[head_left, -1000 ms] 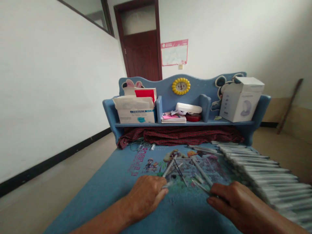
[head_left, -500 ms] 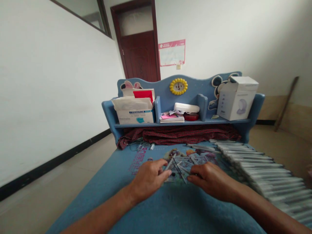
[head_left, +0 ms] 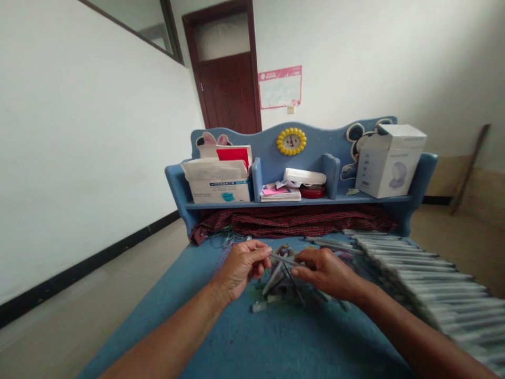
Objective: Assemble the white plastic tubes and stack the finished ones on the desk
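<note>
A slim grey pen (head_left: 284,259) spans the gap between my two hands above the table. My left hand (head_left: 246,266) pinches its left end between thumb and fingertips. Its right end goes into the closed fingers of my right hand (head_left: 325,271). Blur hides whether it is a whole pen or only the barrel. Beneath lies a loose heap of pen parts, with a clear tube (head_left: 273,278) and a thin dark refill (head_left: 294,284) crossing each other. A small clear cap-like piece (head_left: 259,306) rests at the heap's near edge.
A long row of stacked pens (head_left: 430,273) covers the right side of the blue table (head_left: 236,337). Behind, a checked cloth (head_left: 284,222) lies beneath a blue shelf (head_left: 292,202). The shelf bears a mask box (head_left: 221,190), booklets (head_left: 280,196) and a white carton (head_left: 389,166).
Both hands have lifted slightly and come together on one pen. My left fingers, spread over the heap before, are now pinched. Small parts now show at the heap's near edge.
</note>
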Action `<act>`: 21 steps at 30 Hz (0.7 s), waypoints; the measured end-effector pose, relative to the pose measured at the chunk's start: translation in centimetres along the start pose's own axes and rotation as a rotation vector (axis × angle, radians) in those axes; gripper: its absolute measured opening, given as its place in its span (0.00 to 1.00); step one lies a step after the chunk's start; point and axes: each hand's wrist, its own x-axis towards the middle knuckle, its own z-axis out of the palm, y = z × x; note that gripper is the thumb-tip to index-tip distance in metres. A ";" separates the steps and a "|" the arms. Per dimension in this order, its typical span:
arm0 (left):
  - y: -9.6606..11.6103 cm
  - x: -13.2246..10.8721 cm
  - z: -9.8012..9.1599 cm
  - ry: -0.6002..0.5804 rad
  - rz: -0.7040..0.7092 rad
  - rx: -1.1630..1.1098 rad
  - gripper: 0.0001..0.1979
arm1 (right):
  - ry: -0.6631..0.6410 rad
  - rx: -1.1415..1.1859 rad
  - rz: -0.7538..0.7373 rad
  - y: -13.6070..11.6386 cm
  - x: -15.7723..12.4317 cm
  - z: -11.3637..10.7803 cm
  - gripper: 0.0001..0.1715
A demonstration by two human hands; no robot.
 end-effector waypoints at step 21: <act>-0.2 -0.3 -0.7 0.079 0.016 -0.096 0.10 | 0.058 0.693 0.302 1.5 -0.4 0.8 0.24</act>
